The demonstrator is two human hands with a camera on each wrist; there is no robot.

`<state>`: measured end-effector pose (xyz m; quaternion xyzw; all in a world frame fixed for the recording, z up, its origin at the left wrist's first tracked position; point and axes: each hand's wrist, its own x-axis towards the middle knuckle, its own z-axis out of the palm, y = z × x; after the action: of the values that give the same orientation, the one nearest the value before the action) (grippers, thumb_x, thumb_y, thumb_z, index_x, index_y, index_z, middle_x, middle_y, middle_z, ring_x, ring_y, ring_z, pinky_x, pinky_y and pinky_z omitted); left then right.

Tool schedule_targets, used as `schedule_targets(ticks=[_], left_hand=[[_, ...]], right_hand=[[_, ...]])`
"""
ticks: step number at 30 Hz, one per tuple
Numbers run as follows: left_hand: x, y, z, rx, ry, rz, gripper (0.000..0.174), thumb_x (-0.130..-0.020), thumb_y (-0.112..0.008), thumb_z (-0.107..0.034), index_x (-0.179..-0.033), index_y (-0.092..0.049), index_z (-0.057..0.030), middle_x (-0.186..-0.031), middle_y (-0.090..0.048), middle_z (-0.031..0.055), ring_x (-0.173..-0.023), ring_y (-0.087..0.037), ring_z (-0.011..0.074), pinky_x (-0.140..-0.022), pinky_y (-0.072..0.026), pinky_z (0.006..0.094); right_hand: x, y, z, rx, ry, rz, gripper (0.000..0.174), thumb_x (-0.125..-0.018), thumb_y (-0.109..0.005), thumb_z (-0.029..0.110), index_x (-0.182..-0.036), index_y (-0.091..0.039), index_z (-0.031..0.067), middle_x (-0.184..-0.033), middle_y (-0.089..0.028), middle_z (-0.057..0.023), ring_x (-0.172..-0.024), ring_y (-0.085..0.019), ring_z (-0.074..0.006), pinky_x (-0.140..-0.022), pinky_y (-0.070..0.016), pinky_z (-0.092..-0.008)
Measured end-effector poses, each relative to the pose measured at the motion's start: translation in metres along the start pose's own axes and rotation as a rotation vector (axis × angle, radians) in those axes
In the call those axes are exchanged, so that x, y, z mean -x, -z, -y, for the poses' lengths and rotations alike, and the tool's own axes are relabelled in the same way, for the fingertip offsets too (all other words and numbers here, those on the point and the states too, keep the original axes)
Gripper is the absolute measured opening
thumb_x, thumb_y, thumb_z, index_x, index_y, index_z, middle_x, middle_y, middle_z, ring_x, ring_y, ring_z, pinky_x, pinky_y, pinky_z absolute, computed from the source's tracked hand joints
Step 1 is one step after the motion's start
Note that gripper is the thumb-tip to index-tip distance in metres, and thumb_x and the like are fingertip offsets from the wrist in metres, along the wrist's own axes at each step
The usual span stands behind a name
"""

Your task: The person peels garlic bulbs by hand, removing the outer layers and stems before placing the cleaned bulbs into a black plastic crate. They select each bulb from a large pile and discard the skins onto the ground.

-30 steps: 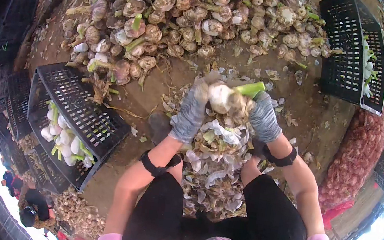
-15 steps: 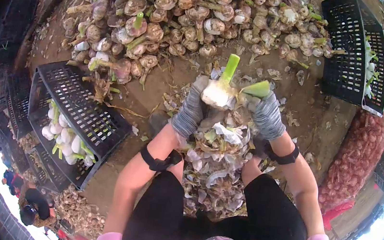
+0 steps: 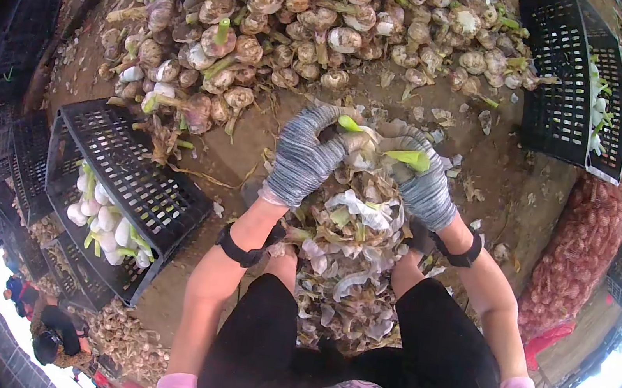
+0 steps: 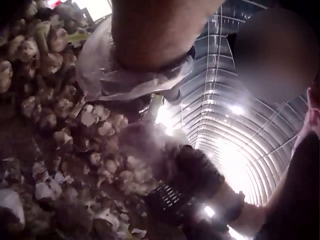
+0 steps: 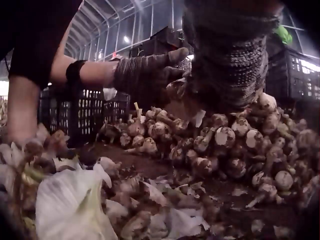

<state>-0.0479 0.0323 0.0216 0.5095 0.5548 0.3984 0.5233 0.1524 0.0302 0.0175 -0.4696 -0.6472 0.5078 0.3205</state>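
Note:
Both hands wear grey striped gloves and meet around one garlic bulb (image 3: 365,148) in the head view. The left hand (image 3: 307,154) grips the bulb's left side, its fingers curled over the top beside a short green stem (image 3: 349,124). Curled round the right side is the right hand (image 3: 424,179), with a cut green stalk (image 3: 410,159) at its fingers. Much of the bulb is covered by the fingers. The right wrist view shows the left hand (image 5: 145,70) with fingers stretched toward the right hand (image 5: 230,65). The left wrist view is dark and blurred there.
Unpeeled garlic (image 3: 269,31) is heaped beyond the hands. Loose skins (image 3: 351,278) lie between the legs. Black crates stand at left (image 3: 141,172) and upper right (image 3: 557,85), both with white bulbs. A red net sack (image 3: 577,260) lies at right; another person (image 3: 57,333) is at lower left.
The left hand has moved up and turned over the bulb, its fingers now across the top. The bulb's upright green stem has tilted and is partly covered. The right hand has shifted slightly left.

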Motion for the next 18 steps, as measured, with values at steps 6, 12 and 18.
schedule_targets(ticks=[6,12,18], left_hand=[[0.003,0.008,-0.001,0.093,-0.024,0.048,0.015,-0.076,-0.066,-0.009,-0.09,-0.061,-0.0041,-0.088,-0.061,0.0037,-0.08,-0.056,0.0107,-0.072,-0.047,0.0259],[0.012,0.028,-0.004,0.736,0.254,0.302,0.02,-0.077,-0.066,-0.013,-0.095,-0.058,-0.0063,-0.095,-0.059,0.0059,-0.085,-0.056,0.0138,-0.075,-0.0452,0.0269],[0.006,0.012,0.019,1.403,0.3,0.104,0.021,-0.083,-0.06,-0.019,-0.1,-0.058,-0.0067,-0.1,-0.06,0.0092,-0.088,-0.06,0.0187,-0.08,-0.0494,0.0315]], right_hand=[[0.005,0.014,-0.013,-0.254,-0.377,-0.074,0.022,-0.079,-0.056,0.01,-0.1,-0.058,0.003,-0.096,-0.06,-0.0035,-0.084,-0.055,-0.0173,-0.072,-0.0448,-0.0303],[0.018,0.019,-0.085,-0.917,-0.596,-0.151,0.035,-0.07,-0.064,0.007,-0.104,-0.054,0.0036,-0.095,-0.06,-0.0072,-0.088,-0.057,-0.0194,-0.079,-0.0451,-0.028],[0.038,0.016,-0.046,-0.12,-0.23,0.348,0.035,-0.078,-0.061,0.016,-0.108,-0.053,0.0023,-0.105,-0.057,-0.01,-0.091,-0.057,-0.0219,-0.078,-0.0467,-0.0306]])
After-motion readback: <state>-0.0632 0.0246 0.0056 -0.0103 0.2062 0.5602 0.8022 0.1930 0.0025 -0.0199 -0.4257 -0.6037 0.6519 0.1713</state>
